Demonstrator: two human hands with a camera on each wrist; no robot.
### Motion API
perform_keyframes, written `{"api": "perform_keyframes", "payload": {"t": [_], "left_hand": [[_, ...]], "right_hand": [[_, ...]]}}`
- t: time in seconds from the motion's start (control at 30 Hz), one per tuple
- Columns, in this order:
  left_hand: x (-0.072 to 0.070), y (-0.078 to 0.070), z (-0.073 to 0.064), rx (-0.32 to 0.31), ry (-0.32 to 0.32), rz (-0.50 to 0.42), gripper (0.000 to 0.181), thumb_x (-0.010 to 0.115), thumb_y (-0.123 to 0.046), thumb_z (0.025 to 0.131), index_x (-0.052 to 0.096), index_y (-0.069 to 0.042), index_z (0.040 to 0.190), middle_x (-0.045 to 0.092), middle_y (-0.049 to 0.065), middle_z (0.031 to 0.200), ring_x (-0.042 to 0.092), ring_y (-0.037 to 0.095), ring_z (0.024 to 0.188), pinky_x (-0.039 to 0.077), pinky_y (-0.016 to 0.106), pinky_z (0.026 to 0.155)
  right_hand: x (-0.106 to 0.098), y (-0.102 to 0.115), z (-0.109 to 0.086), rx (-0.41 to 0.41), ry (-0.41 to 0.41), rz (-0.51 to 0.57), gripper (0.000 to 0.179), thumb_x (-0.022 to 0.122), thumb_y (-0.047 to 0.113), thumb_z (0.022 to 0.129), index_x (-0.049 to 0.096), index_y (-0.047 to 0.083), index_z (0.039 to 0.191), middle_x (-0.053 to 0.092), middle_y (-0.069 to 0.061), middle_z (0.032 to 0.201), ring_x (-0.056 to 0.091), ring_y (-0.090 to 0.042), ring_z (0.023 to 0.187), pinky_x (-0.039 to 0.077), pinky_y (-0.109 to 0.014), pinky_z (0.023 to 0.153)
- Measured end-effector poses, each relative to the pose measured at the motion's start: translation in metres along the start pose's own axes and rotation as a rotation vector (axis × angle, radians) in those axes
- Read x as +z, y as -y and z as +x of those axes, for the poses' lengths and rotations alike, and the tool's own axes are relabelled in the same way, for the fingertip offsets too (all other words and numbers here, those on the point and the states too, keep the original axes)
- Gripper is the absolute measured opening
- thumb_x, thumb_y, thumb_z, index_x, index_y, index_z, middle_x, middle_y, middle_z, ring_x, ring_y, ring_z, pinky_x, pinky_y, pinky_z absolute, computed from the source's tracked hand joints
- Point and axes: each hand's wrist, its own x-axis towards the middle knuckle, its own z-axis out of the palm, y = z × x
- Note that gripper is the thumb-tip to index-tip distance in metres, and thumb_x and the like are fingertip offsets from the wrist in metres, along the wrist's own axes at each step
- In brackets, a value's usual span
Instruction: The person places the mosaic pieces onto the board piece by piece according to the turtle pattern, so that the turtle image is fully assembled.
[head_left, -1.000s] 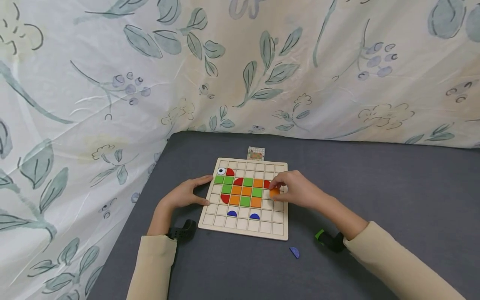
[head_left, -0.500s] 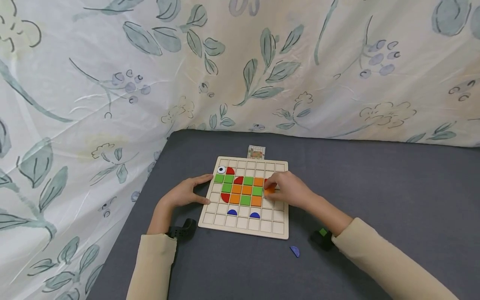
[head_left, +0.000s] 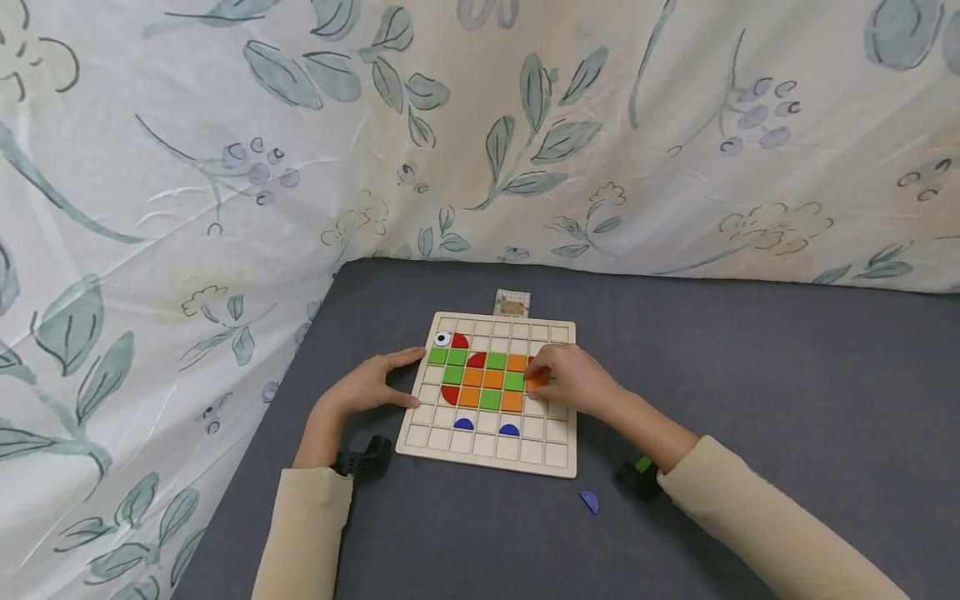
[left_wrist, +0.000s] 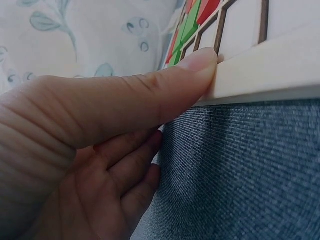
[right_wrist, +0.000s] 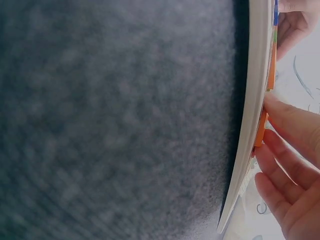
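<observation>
A wooden grid board [head_left: 487,465] bears green, orange and red tiles, a round eye piece [head_left: 442,339] and two blue half-discs along its lower part. Near the board's right side, my right hand [head_left: 576,377] pinches an orange tile [head_left: 536,381] between thumb and fingers, just right of a green square [head_left: 513,381]. The right wrist view shows this orange tile [right_wrist: 261,130] down at the board's surface. On the opposite side, my left hand [head_left: 365,386] steadies the board's left edge with fingers and thumb spread; its thumb [left_wrist: 165,87] presses the rim in the left wrist view.
A loose blue half-disc [head_left: 589,502] lies on the dark cloth in front of the board's right corner. Behind the board is a small patterned card [head_left: 512,303]. A leaf-printed curtain [head_left: 480,167] hangs along the back and left of the table.
My right hand has moved left with the orange tile, from the board's right edge to beside the green square, and is nearly still over the last half second. My left hand stays put.
</observation>
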Motion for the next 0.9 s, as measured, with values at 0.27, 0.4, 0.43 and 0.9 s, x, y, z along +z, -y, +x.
{"api": "perform_keyframes", "payload": {"t": [0.27, 0.4, 0.43, 0.9], "left_hand": [[0.000, 0.000, 0.001, 0.000, 0.000, -0.002, 0.085, 0.079, -0.017, 0.072, 0.034, -0.010, 0.143, 0.027, 0.012, 0.150, 0.021, 0.033, 0.138, 0.025, 0.053, 0.108], [0.000, 0.000, 0.001, 0.005, 0.000, 0.003, 0.084, 0.079, -0.017, 0.072, 0.034, -0.009, 0.143, 0.027, 0.012, 0.150, 0.021, 0.033, 0.138, 0.025, 0.053, 0.108], [0.000, 0.000, 0.001, 0.005, 0.001, 0.005, 0.084, 0.079, -0.017, 0.072, 0.034, -0.009, 0.143, 0.027, 0.012, 0.150, 0.021, 0.033, 0.138, 0.025, 0.053, 0.108], [0.000, 0.000, 0.000, 0.007, 0.007, 0.003, 0.085, 0.079, -0.018, 0.072, 0.034, -0.010, 0.144, 0.027, 0.012, 0.150, 0.021, 0.034, 0.138, 0.025, 0.053, 0.107]], "right_hand": [[-0.002, 0.001, -0.002, 0.015, -0.019, 0.001, 0.019, 0.078, 0.020, 0.073, 0.072, 0.010, 0.088, 0.067, 0.000, 0.086, 0.060, -0.016, 0.078, 0.050, -0.029, 0.067], [-0.008, 0.001, -0.004, 0.021, -0.033, 0.047, 0.019, 0.076, 0.024, 0.076, 0.073, 0.011, 0.089, 0.069, -0.001, 0.088, 0.061, -0.017, 0.080, 0.050, -0.029, 0.067], [-0.010, 0.000, -0.005, 0.018, -0.029, 0.058, 0.020, 0.076, 0.025, 0.076, 0.072, 0.010, 0.090, 0.069, -0.002, 0.088, 0.061, -0.017, 0.080, 0.050, -0.030, 0.067], [-0.041, -0.005, -0.036, 0.075, 0.187, 0.112, 0.025, 0.071, 0.027, 0.081, 0.069, 0.008, 0.097, 0.067, 0.002, 0.088, 0.060, -0.011, 0.077, 0.050, -0.024, 0.064]]}}
